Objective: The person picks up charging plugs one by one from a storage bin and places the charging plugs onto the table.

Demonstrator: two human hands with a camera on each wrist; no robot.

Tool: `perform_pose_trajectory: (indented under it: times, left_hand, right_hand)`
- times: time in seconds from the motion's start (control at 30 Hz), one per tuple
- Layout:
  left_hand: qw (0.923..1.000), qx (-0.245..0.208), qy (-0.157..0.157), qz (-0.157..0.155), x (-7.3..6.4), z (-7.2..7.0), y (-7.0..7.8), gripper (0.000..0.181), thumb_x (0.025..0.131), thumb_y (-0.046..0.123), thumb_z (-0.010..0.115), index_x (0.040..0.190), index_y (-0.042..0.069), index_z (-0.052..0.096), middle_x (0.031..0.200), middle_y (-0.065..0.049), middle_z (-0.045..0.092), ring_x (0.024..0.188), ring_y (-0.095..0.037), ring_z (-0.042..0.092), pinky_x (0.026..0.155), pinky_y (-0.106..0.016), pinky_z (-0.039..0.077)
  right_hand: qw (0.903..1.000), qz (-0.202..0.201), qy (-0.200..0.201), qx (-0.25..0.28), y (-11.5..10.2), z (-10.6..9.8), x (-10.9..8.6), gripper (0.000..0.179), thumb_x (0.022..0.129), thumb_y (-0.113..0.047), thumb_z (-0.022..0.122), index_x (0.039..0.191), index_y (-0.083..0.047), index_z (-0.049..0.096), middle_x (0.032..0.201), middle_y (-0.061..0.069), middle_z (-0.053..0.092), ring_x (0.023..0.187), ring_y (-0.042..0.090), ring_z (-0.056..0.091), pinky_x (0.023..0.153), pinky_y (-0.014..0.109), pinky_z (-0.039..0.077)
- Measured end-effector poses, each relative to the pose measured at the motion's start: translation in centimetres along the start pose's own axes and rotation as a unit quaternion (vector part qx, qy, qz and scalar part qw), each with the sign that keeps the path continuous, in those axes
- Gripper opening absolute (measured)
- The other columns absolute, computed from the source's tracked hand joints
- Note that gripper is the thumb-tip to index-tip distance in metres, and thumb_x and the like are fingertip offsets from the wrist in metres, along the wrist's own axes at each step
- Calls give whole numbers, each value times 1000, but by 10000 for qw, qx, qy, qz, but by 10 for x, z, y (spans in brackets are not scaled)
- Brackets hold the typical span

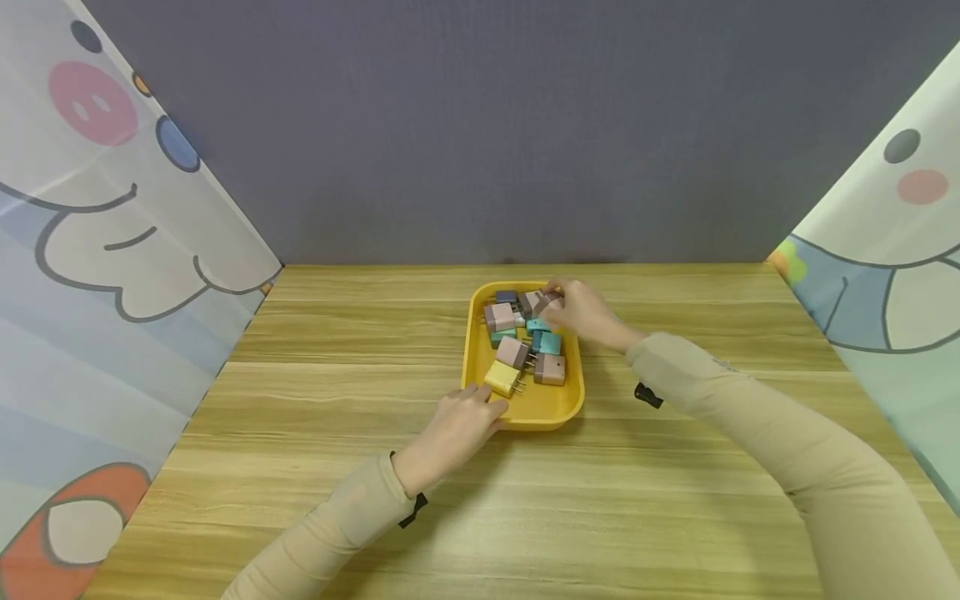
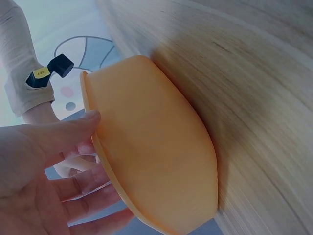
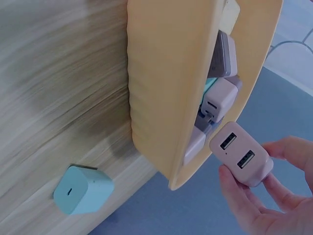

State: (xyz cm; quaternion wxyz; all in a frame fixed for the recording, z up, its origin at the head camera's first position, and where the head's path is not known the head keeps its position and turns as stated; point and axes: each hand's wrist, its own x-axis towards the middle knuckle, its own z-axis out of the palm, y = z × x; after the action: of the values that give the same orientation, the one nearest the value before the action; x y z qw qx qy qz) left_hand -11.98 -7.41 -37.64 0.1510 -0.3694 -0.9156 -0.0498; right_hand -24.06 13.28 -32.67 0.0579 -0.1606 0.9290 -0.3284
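A yellow plastic tray (image 1: 545, 408) holds several plug-in chargers in pink, teal, dark blue and yellow. My left hand (image 1: 453, 429) grips its near left corner, with the thumb on the outer wall and the fingers over the rim. At the far right of the tray, my right hand (image 1: 585, 312) pinches a pink charger (image 3: 239, 154) with two USB ports facing the right wrist camera. That charger is over the rim, close to others inside. The yellow charger (image 1: 502, 377) lies near my left fingertips, prongs pointing right. A pink charger (image 1: 550, 369) lies by the right wall.
On the wooden table (image 1: 360, 333) outside the tray, a teal charger (image 3: 83, 191) stands in the right wrist view; the head view does not show it. A grey panel (image 1: 480, 133) rises behind the table. Cartoon-printed sheets (image 1: 97, 292) border both sides.
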Motion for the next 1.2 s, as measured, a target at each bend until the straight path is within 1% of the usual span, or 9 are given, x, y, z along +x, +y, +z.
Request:
perform_pose_trajectory:
  times: [0.07,0.17,0.27,0.37,0.5,0.63,0.77,0.93,1.2]
  left_hand:
    - [10000,-27,-5,-10,0,0,0,13,75,26,69,81,15,65,77,-1,58,64,-14,54,48,-22,40]
    - [10000,-33,-2,-17,0,0,0,13,75,27,69,81,15,65,77,-1,58,64,-14,54,48,-22,40]
    - [10000,-4,7,-22,0,0,0,13,75,27,69,80,16,65,77,-1,58,64,-14,54,49,-23,40]
    - [10000,12,7,-32,-1,0,0,13,75,27,69,80,16,65,77,-1,58,64,-14,54,48,-23,40]
    - [10000,5,-22,-48,-1,-1,0,13,75,28,68,81,16,65,77,-1,58,64,-13,54,49,-23,40]
    - [10000,25,-34,-45,-1,-1,0,13,75,28,68,81,16,65,78,-1,59,65,-13,54,49,-23,40]
    - [10000,24,-17,-40,-1,0,1,13,75,27,69,81,16,66,78,-1,59,65,-13,54,49,-23,40]
    - [10000,45,-6,-49,-2,2,0,14,75,28,69,81,16,66,78,-1,59,65,-13,54,49,-22,40]
    - [10000,28,22,-71,-2,3,0,14,74,28,69,81,16,65,77,-1,58,65,-13,54,49,-23,40]
  right_hand:
    - [10000,40,22,78,2,-2,-1,37,80,-4,58,115,4,48,94,17,57,59,16,48,49,24,38]
    - [9998,96,68,141,3,-7,-2,38,79,-2,57,115,4,48,96,19,56,67,20,51,53,26,41]
    - [9996,107,196,194,5,-10,-4,37,78,-1,57,114,6,50,101,22,56,76,25,54,57,27,42]
    - [9990,81,303,313,8,-12,-5,38,78,0,57,114,7,50,105,26,54,82,28,55,58,26,43]
    - [9981,95,368,495,14,-15,-7,38,80,1,55,116,7,48,106,28,53,81,29,55,56,25,44]
    - [9975,170,393,562,19,-20,-10,38,82,0,53,118,8,46,107,30,51,84,32,55,59,26,46]
    - [9970,311,435,552,24,-25,-12,38,83,-1,52,119,8,45,107,31,50,85,32,54,59,26,45]
    - [9962,485,482,536,33,-33,-14,38,83,-4,51,120,5,45,110,29,49,85,29,52,57,24,42]
    - [9947,619,575,589,46,-42,-17,38,84,-6,53,118,9,45,106,30,51,86,31,53,60,24,44]
